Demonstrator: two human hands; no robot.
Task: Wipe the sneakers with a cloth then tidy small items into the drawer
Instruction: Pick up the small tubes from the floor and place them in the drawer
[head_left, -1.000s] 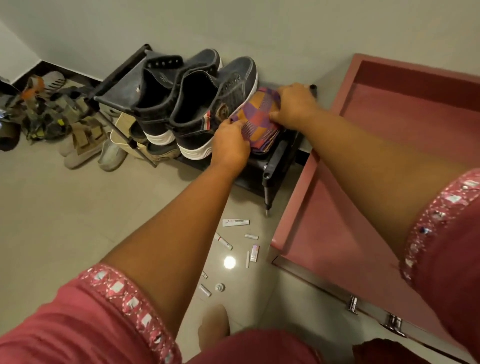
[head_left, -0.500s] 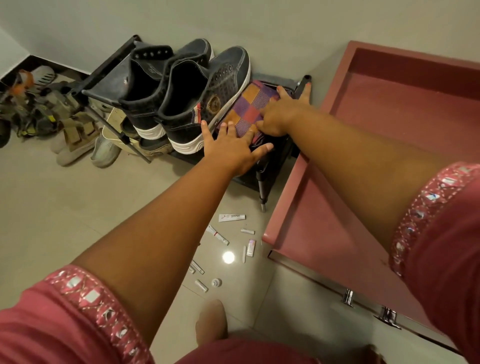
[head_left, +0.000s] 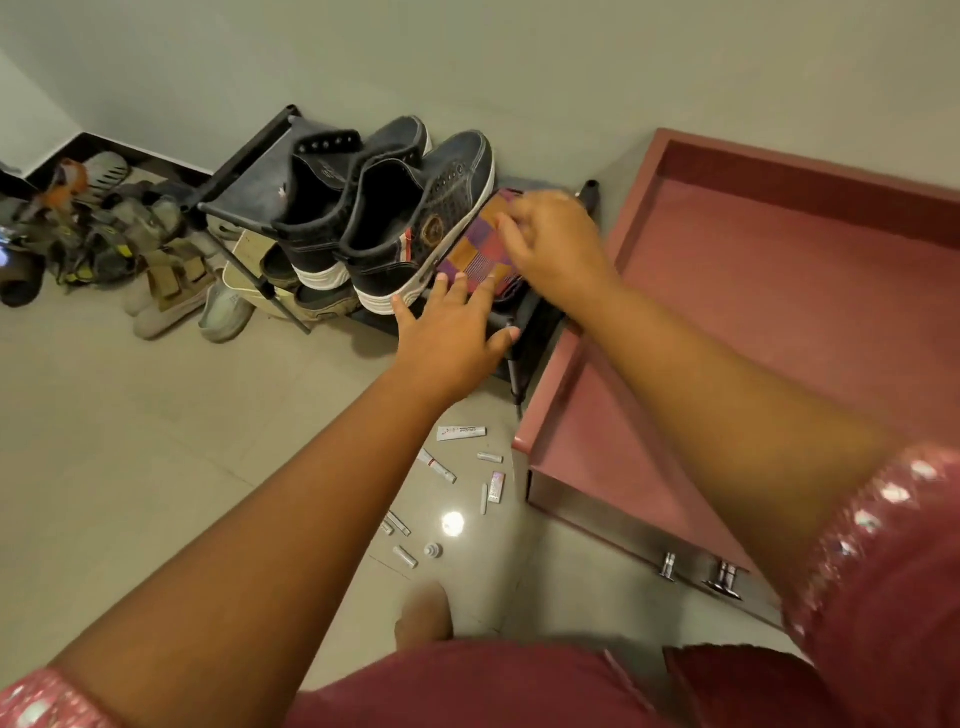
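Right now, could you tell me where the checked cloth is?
In the head view, the checked cloth lies folded on the rack's top shelf, just right of the right sneaker, under both hands.

Right hand, centre right of frame, is motion-blurred; finger position cannot be read. It covers part of the checked cloth. Small items at lower centre are too small to identify. Drawer runs off the right edge.
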